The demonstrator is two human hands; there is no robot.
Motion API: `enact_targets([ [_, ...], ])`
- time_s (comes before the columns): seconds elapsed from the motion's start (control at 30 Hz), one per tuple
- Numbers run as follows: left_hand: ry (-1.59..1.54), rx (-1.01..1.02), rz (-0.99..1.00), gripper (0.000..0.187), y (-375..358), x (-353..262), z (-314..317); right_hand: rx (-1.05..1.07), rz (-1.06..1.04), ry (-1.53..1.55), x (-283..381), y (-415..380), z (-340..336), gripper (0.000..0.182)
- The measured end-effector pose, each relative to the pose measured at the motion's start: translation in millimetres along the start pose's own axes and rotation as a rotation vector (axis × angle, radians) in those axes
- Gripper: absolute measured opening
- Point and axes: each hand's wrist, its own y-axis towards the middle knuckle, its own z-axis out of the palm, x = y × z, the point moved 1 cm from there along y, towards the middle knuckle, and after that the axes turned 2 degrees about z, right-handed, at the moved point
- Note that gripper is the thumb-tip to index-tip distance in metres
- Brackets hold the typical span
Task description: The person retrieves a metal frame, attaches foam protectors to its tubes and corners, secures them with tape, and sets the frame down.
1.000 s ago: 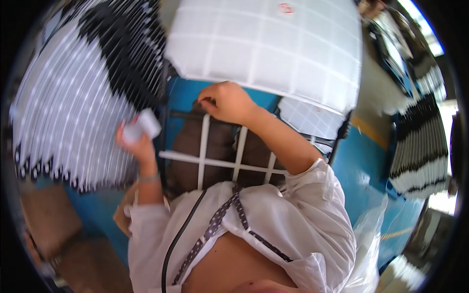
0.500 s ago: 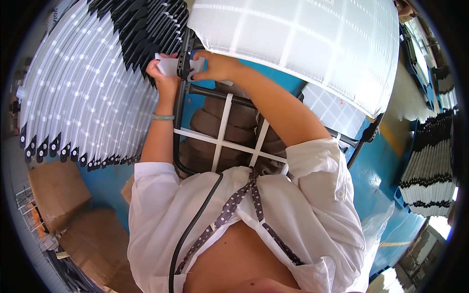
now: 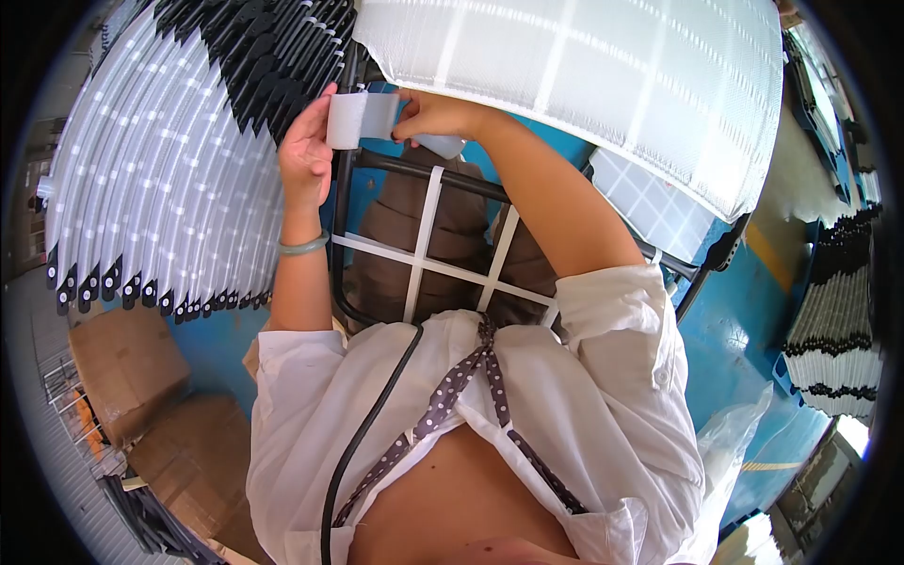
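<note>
A white, foam-like strip (image 3: pixel 347 121) is wrapped across the front of the black metal frame tube (image 3: pixel 345 193), covering its joint. My left hand (image 3: pixel 305 155) is beside the strip's left edge, palm turned up and fingers stretched, fingertips touching or very near it. From the other side, my right hand (image 3: pixel 435 118) pinches the strip's greyish right end between thumb and fingers. White straps (image 3: pixel 428 221) cross the frame below. A white quilted panel (image 3: pixel 565 56) on the frame extends above my right arm.
Stacked white folding pieces with black ends (image 3: pixel 169 179) stand close on the left. Cardboard boxes (image 3: pixel 127 372) lie at lower left. More stacked frames (image 3: pixel 833 320) are at far right on the blue floor (image 3: pixel 716 330). A black cable (image 3: pixel 372 414) runs down my front.
The strip went from behind the tube to around its front, hiding the joint. My left hand has let go of its end and spread its fingers; my right fingers have closed together.
</note>
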Motion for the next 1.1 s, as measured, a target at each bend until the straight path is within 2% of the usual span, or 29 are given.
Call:
enact_targets([
  [0.1, -0.088, -0.214, -0.144, 0.053, -0.1, 5.0, -5.6, 0.023, 0.038, 0.145, 15.1, -8.9, 2.3, 0.043],
  [0.13, 0.017, -0.257, -0.179, 0.046, 1.4, 6.0, -7.0, 0.001, 0.065, 0.147, 14.8, -6.0, 3.1, 0.043],
  [0.2, 0.191, -0.196, -0.185, 0.042, 8.7, 4.6, -7.4, -0.056, 0.114, 0.143, 16.4, -1.8, 5.2, 0.041],
  [0.23, 0.277, -0.164, -0.188, 0.041, 12.4, 2.5, -6.2, -0.049, 0.068, 0.155, 13.7, 3.0, 7.6, 0.041],
  [0.27, 0.236, -0.205, -0.200, 0.042, 16.3, 1.5, -3.1, -0.045, 0.021, 0.167, 7.7, 10.2, 9.6, 0.040],
  [0.3, 0.238, -0.188, -0.262, 0.042, 17.6, 2.8, -5.1, -0.041, -0.026, 0.179, 8.4, 11.3, 10.6, 0.039],
  [0.4, 0.222, -0.177, -0.482, 0.041, 21.0, 6.8, -14.1, -0.033, 0.046, 0.074, 5.9, 9.5, 9.2, 0.037],
  [0.5, 0.280, -0.159, -0.644, 0.039, 28.3, 10.3, -6.3, 0.126, 0.115, 0.142, 3.6, 6.9, 7.4, 0.032],
  [0.67, 0.845, -0.124, -0.501, 0.046, 37.4, 17.6, 4.0, 0.199, 0.155, 0.203, 1.4, 3.5, -1.1, 0.025],
  [0.77, 0.952, -0.028, -0.550, 0.039, 39.5, 18.6, -1.1, 0.161, 0.199, 0.216, -6.1, 3.5, -8.2, 0.024],
  [0.8, 0.855, -0.039, -0.502, 0.040, 40.3, 21.1, -3.1, 0.167, 0.208, 0.217, -9.4, 4.6, -10.7, 0.024],
  [0.9, 0.855, -0.015, -0.527, 0.037, 39.7, 19.9, -1.7, 0.145, 0.209, 0.288, -19.4, 5.3, -15.5, 0.025],
  [1.1, 0.712, -0.043, -0.610, 0.036, 40.4, 26.5, -10.5, 0.266, 0.155, 0.408, -23.5, 2.0, -15.7, 0.028],
])
